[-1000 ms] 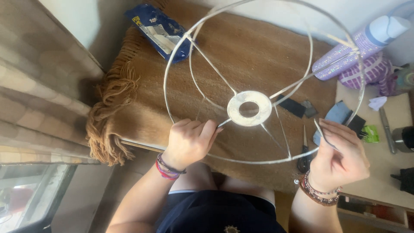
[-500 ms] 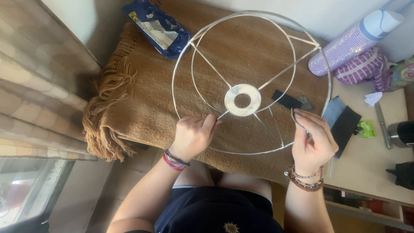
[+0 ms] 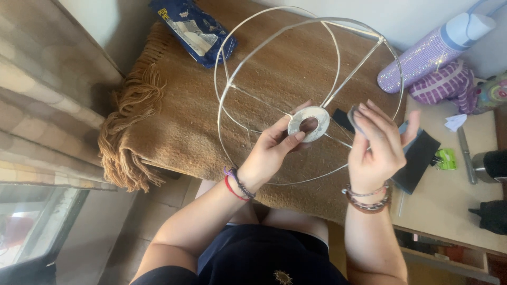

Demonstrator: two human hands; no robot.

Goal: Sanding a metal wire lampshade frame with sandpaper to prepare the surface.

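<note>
A round wire lampshade frame [image 3: 338, 79] with thin spokes is tilted up over a brown fringed blanket [image 3: 185, 121]. My left hand [image 3: 272, 150] pinches the flat metal ring [image 3: 309, 124] at the frame's hub, thumb on its lower edge. My right hand [image 3: 377, 145] is just right of the hub, its fingers closed on a small dark grey piece pressed against a spoke. Both wrists wear bracelets.
A blue printed packet [image 3: 193, 29] lies at the blanket's far edge. A sparkly purple bottle [image 3: 430, 53] and a striped purple pouch [image 3: 449, 84] sit at the right. A dark flat sheet [image 3: 420, 158], a green clip [image 3: 446, 158] and a metal cup [image 3: 491, 166] rest on the beige table [image 3: 449, 211].
The frame has been lifted and tipped from flat to upright-tilted. My left hand moved from the lower rim to the hub ring. My right hand rose toward the hub with the grey piece.
</note>
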